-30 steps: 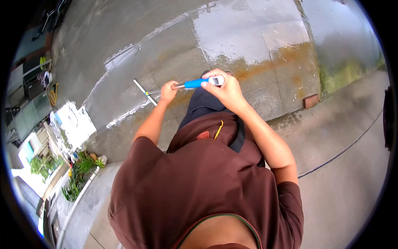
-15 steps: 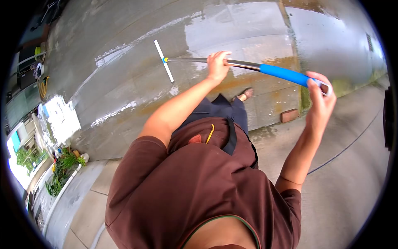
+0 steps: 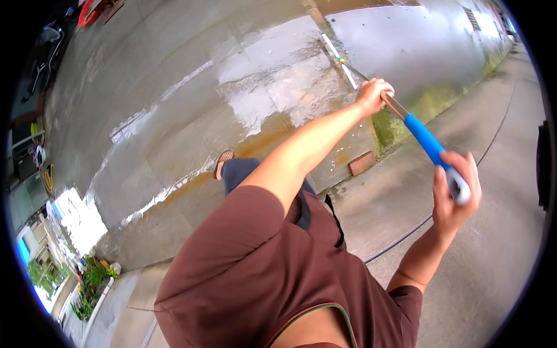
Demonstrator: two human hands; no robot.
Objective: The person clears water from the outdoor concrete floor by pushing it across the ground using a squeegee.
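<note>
A floor squeegee (image 3: 425,137) with a blue grip and a metal pole runs diagonally across the upper right. Its narrow white head (image 3: 331,45) lies on the wet concrete, along the edge of a smoother grey strip. My left hand (image 3: 374,96) is closed around the pole, about midway along what shows. At the grey-white end of the handle, my right hand (image 3: 455,194) wraps its fingers around the grip. A reddish brick (image 3: 362,164) rests on the ground below my left hand.
Wet concrete (image 3: 174,122) with shiny puddles spreads to the left. A dark hose or cable (image 3: 400,240) crosses the drier pavement at right. Green plants (image 3: 90,287) grow in a bed at lower left. A sandalled foot (image 3: 223,159) stands on the wet concrete.
The squeegee head has swung to the right across the wet concrete. My left hand has moved right with the pole, and my right hand is lower in view. The foot now shows further left.
</note>
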